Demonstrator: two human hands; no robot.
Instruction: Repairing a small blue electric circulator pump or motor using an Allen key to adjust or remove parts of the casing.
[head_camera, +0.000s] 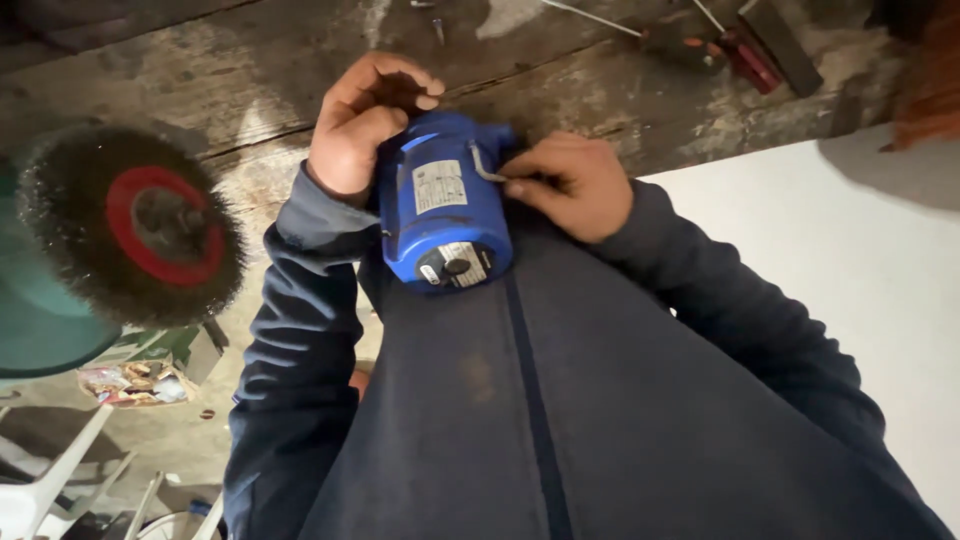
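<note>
While I'm pressing the blue motor (445, 205) against my chest, my left grip (362, 125) is clamping its far end & right grip (572, 183) is pinching its metal clip (484, 163), over the bench (250, 70).

Blue power tool (445, 200), red-centred dark wire wheel (130, 225), navy jacket (560, 400).
</note>
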